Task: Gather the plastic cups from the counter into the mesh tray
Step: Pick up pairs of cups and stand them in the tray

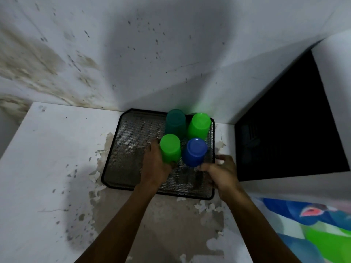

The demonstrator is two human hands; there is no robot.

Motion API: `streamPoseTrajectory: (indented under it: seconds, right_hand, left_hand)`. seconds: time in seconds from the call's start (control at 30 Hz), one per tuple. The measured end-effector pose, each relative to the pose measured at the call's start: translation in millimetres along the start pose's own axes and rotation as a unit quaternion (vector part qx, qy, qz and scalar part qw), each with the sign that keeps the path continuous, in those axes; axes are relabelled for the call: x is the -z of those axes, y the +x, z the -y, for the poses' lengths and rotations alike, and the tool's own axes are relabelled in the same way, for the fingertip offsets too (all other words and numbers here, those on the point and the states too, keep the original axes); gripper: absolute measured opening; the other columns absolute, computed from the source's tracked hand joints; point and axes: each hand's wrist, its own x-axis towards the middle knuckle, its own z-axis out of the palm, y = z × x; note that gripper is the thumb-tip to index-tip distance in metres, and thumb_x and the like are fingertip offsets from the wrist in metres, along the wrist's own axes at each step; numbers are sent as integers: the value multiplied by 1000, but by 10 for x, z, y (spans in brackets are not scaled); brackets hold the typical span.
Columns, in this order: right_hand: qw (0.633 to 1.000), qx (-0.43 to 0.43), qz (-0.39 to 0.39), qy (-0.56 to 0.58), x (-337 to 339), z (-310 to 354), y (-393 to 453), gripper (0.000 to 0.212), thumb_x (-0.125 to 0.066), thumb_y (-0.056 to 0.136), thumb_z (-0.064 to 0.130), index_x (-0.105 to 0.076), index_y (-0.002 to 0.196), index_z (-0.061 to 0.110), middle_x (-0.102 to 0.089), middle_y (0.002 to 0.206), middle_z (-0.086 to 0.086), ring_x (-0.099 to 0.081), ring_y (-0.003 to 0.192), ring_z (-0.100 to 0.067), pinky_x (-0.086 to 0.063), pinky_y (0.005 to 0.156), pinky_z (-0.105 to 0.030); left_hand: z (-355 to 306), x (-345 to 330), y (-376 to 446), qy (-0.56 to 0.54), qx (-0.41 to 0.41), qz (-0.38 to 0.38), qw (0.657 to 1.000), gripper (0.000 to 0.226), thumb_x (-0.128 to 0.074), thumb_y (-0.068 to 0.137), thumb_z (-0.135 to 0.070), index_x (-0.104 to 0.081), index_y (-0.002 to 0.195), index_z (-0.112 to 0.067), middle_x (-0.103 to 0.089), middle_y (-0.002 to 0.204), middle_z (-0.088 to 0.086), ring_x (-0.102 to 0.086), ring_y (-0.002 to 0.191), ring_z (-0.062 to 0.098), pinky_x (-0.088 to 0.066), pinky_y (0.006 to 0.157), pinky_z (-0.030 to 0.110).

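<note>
The left hand [155, 164] covers the near green cup's [170, 149] lower side, and the right hand [220, 173] hides the blue cup's [194, 151] rim. Both forearms run off the bottom edge. The colourful cloth [313, 230] is cut by the right edge, its pattern unreadable.

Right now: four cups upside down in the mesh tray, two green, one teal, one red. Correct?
Not quite. The head view shows no red cup: the fourth is a blue cup. Otherwise right: two green cups and a teal cup, upside down in the mesh tray.
</note>
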Motion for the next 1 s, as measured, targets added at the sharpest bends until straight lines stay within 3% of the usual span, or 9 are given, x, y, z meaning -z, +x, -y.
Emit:
streamPoseTrajectory:
  seconds: [0.07, 0.13, 0.27, 0.47, 0.6, 0.77, 0.87, 1.0]
  right_hand:
    - [986, 116, -14, -118, -33, 10, -33, 84, -86, 55, 20, -41, 125, 29, -59, 116, -8, -59, 103, -26, -52, 87, -48]
    - [962, 197, -9, -187, -83, 30, -40, 93, -88, 53, 29, -38, 132, 33, -55, 123, -5, -54, 112, -25, -47, 94, -45]
    - [939, 251, -46, -229, -166, 52, 29, 75, -78, 71, 34, -38, 134, 38, -50, 123, -4, -53, 112, -27, -45, 90, -36]
    - [921, 276, -61, -268, -130, 72, 105, 67, -76, 75, 31, -41, 132, 35, -53, 120, -5, -55, 109, -30, -48, 87, -40]
    - [936, 253, -44, -242, -103, 47, 98, 81, -82, 67, 30, -38, 134, 28, -56, 128, -6, -55, 116, -30, -49, 92, -45]
    - [942, 221, -49, -249, 19, -88, -44, 89, -83, 64, 33, -28, 134, 25, -60, 123, -8, -59, 109, -30, -51, 88, -45]
    - [945, 199, -44, -255, 148, -243, -198, 71, -78, 68, 36, -33, 122, 25, -68, 102, -8, -64, 94, -27, -54, 78, -41]
    - [935, 241, -15, -261, 384, -504, -494, 36, -75, 71, 30, -51, 98, 28, -65, 75, 5, -62, 74, -16, -53, 74, -33]
  left_hand:
    - [-9, -26, 7, -6, 1, -3, 1000, 74, -86, 59, -13, -48, 122, -6, -61, 118, 18, -59, 105, 31, -47, 80, 32]
    - [-32, -50, 23, -7, -11, -1, 1000, 69, -85, 60, -12, -49, 119, -4, -61, 117, 20, -59, 104, 32, -51, 82, 37]
    - [-59, -94, 48, 7, -23, -6, 1000, 67, -84, 61, -13, -49, 117, -3, -61, 114, 21, -59, 103, 36, -50, 83, 47]
    - [-60, -125, 62, 10, -13, -4, 1000, 73, -84, 63, -14, -46, 125, -5, -57, 122, 20, -56, 109, 36, -49, 89, 45]
    - [-80, -116, 39, 8, 0, 2, 1000, 78, -85, 60, -12, -44, 126, -3, -55, 124, 21, -55, 110, 36, -49, 90, 45]
    - [-65, -61, -134, 9, 22, -3, 1000, 94, -83, 63, -10, -29, 139, -3, -47, 129, 24, -53, 112, 37, -42, 84, 32]
    - [-67, 21, -354, 6, 30, -45, 999, 76, -78, 69, -16, -39, 132, -5, -60, 114, 20, -60, 97, 34, -50, 79, 38]
    - [-93, 83, -775, -45, -17, -28, 998, 28, -74, 74, -10, -54, 95, -11, -61, 84, 9, -61, 78, 27, -51, 64, 32]
